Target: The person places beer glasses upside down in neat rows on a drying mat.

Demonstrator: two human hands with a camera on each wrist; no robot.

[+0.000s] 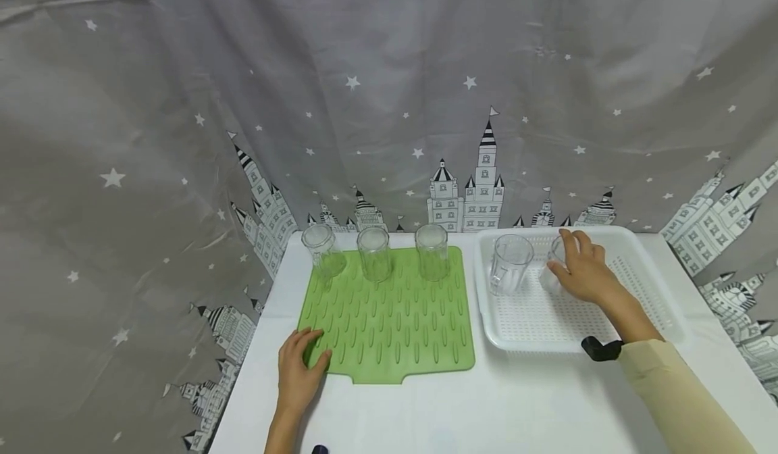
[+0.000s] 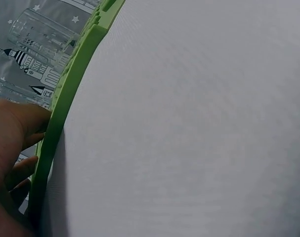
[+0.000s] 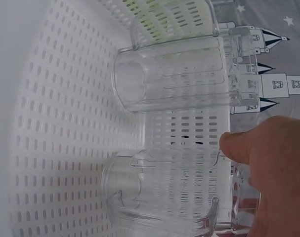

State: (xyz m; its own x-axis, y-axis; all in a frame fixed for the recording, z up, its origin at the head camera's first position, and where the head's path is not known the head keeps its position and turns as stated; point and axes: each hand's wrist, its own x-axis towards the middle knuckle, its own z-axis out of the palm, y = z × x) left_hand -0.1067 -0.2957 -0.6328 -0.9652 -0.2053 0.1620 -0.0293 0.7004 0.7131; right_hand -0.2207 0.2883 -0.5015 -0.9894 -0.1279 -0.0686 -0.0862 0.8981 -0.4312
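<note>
Currently, clear cylindrical drinking glass (image 3: 162, 190) inside white perforated plastic basket (image 1: 535, 324); right hand (image 1: 585, 275) has fingers curled round its upper end. Left hand (image 1: 299, 371): fingers apart, at flat green ridged mat's (image 1: 389, 332) near-left corner.

A clear glass mug with a handle (image 1: 550, 286), gripped near its top, stands near the middle of the white perforated basket (image 1: 529, 322), a matching mug (image 1: 510, 265) stands toward the basket's left side, and just left of the basket lies a flat, ridged green mat (image 1: 389, 319) bearing three similar mugs (image 1: 375, 257) in a row.
</note>
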